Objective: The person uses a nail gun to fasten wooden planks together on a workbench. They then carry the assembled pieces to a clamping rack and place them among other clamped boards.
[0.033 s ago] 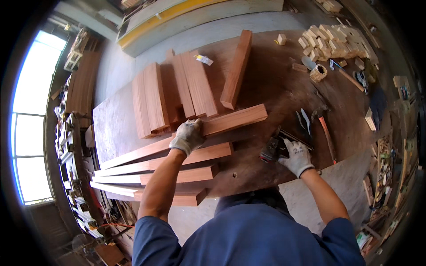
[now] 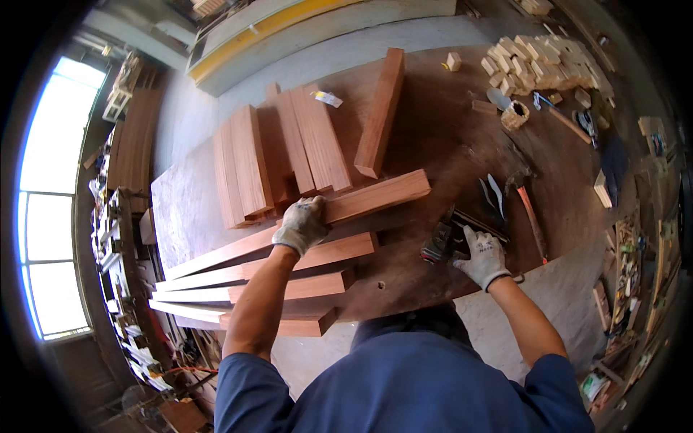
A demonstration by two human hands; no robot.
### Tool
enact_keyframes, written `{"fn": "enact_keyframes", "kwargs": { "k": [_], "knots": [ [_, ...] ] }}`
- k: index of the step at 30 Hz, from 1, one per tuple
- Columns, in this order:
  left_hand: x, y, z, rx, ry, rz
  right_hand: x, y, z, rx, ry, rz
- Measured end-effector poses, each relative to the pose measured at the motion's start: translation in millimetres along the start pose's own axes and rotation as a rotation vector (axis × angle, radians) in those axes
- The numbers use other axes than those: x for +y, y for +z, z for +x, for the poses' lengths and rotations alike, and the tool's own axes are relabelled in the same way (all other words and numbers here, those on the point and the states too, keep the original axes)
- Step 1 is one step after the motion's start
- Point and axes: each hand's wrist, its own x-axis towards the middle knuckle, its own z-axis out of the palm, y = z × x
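My left hand (image 2: 302, 225), in a pale work glove, is closed over a long reddish wooden beam (image 2: 379, 196) lying slantwise on the worktable (image 2: 426, 285). Nearer to me, several similar beams (image 2: 317, 286) fan out, their ends toward the right. At the right, my gloved right hand (image 2: 482, 258) has its fingers curled at a dark tool (image 2: 442, 242) with a straight metal edge; the glove partly covers it, and its kind is unclear. Just beyond that hand lies a pair of slim-handled pliers (image 2: 495, 195), and a hammer (image 2: 533, 224) with an orange handle rests farther right.
Thick reddish beams (image 2: 242, 169) lie side by side beyond my left hand, with another angled beam (image 2: 381, 112) to their right. Small pale wood blocks (image 2: 530, 65) are heaped at the far right, near a round hollow container (image 2: 515, 115). Shelving with offcuts (image 2: 115, 267) stands left.
The whole view has shifted very slightly. Both hands keep their places on the beam and at the dark tool.
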Motion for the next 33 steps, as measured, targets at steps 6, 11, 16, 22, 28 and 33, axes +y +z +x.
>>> {"fn": "enact_keyframes", "kwargs": {
  "k": [6,11,16,22,28,33],
  "knots": [
    [5,-22,-10,-0.121,-0.113,-0.026,10,32,6,0.046,-0.081,0.08],
    [57,-34,11,0.064,0.124,-0.08,4,38,13,-0.051,-0.125,0.082],
    [157,-7,57,0.127,0.239,-0.001,3,75,14,0.052,-0.145,0.068],
    [161,27,85,0.169,0.13,-0.121,22,19,7,0.142,-0.168,0.341],
    [166,27,92,0.197,0.132,-0.126,61,-65,28,-0.076,-0.143,0.821],
    [165,29,95,0.228,0.165,-0.129,75,-110,50,-0.019,-0.227,0.954]
  ]
}}
